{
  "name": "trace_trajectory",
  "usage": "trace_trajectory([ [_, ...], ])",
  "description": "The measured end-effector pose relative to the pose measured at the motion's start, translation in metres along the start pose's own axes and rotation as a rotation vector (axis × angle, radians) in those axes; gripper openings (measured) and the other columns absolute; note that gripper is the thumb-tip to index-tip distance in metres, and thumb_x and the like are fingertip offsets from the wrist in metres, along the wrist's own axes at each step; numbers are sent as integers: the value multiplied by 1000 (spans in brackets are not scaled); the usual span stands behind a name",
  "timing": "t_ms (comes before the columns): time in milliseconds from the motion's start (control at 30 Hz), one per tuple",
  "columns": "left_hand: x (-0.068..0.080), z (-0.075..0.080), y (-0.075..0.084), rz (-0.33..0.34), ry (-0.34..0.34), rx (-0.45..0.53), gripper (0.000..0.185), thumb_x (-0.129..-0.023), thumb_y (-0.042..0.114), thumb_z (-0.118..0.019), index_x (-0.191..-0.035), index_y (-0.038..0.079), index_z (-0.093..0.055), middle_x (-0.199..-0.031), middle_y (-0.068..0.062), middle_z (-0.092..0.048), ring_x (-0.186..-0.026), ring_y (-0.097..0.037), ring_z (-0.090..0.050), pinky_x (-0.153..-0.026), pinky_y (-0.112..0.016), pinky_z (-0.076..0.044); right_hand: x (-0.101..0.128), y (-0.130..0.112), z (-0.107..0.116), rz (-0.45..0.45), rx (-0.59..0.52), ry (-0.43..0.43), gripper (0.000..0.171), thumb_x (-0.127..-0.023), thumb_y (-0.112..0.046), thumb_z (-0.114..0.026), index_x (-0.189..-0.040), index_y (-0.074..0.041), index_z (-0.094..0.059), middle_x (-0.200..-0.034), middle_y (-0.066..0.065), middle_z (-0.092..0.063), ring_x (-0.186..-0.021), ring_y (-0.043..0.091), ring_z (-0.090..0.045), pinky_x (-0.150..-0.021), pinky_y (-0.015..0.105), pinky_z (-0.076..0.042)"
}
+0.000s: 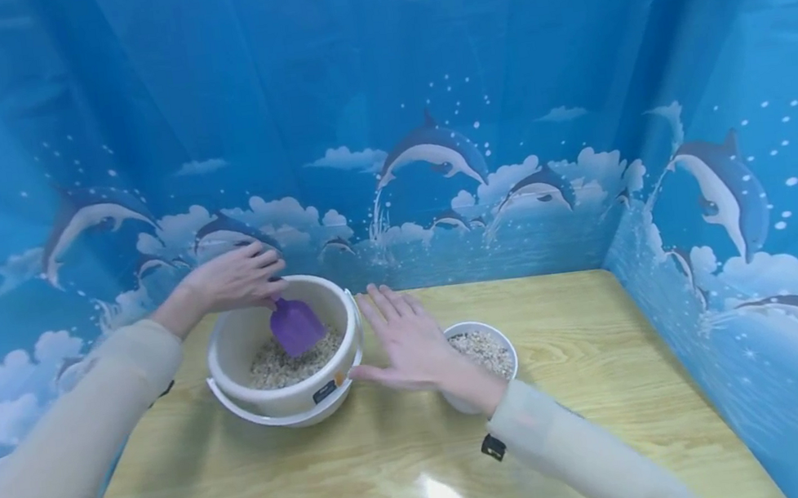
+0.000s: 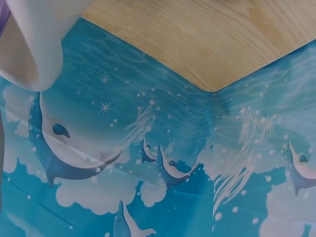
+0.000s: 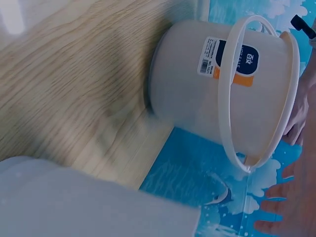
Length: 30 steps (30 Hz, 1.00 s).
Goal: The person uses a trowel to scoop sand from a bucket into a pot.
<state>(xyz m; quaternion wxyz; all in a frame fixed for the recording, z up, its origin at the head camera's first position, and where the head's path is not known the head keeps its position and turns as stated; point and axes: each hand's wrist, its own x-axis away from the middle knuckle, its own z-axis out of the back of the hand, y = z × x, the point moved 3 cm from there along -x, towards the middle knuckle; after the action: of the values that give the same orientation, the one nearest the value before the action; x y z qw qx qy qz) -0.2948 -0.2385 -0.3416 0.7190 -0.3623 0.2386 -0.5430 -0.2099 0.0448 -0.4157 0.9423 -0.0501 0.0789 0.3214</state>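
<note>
In the head view, my left hand [image 1: 243, 277] grips the handle of a purple scoop [image 1: 297, 326], its blade tilted down inside a large white bucket [image 1: 233, 346]. Pale, gravel-like grains [image 1: 276, 370] cover the bucket's floor. Right of the bucket, my right hand [image 1: 406, 343] is held out with straight, spread fingers and holds nothing; whether its thumb touches the bucket I cannot tell. Partly behind that wrist is a smaller white container [image 1: 461, 402] of similar grains [image 1: 483, 353]. The right wrist view shows the bucket's side [image 3: 192, 94] with its label and handle.
A light wooden table [image 1: 596, 424] carries both containers. Blue dolphin-print sheets [image 1: 501, 106] rise along its back and sides. The bucket's white handle [image 1: 263, 419] hangs down at the front. In the left wrist view, part of the bucket [image 2: 47, 54] fills the upper left corner.
</note>
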Motion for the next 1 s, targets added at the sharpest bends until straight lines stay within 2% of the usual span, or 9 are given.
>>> trace_trajectory([
  [200, -3, -5, 2, -1, -25, -2, 50, -93, 66, -63, -111, 20, -61, -107, -5, -66, -102, -23, -59, -90, -38, -49, -13, -13, -1, 7, 38, -44, 117, -90, -91, -38, -170, -13, -6, -178, 13, -8, -166, 32, -18, -132, 55, -22],
  [367, -5, -7, 4, 2, -58, 7, 49, -94, 65, -63, -113, 20, -61, -110, -6, -67, -103, -23, -60, -90, -39, -49, -19, -18, -3, 20, 66, -48, 118, -90, -92, -36, -170, -10, -9, -178, 14, -10, -165, 34, -20, -131, 55, -24],
  [767, -3, -15, 8, -6, -78, -2, 50, -95, 66, -61, -117, 21, -61, -118, -7, -69, -109, -24, -61, -93, -39, -48, -27, -16, -10, 12, 59, -48, 117, -92, -90, -38, -170, -8, -8, -178, 16, -10, -165, 35, -21, -131, 55, -23],
  [1000, -1, -17, 9, -1, -91, -12, 49, -95, 66, -60, -117, 22, -60, -118, -6, -69, -109, -24, -61, -92, -39, -48, -29, -18, -16, 12, 115, -66, 118, -91, -92, -32, -170, -8, -6, -178, 18, -9, -165, 36, -21, -131, 55, -23],
])
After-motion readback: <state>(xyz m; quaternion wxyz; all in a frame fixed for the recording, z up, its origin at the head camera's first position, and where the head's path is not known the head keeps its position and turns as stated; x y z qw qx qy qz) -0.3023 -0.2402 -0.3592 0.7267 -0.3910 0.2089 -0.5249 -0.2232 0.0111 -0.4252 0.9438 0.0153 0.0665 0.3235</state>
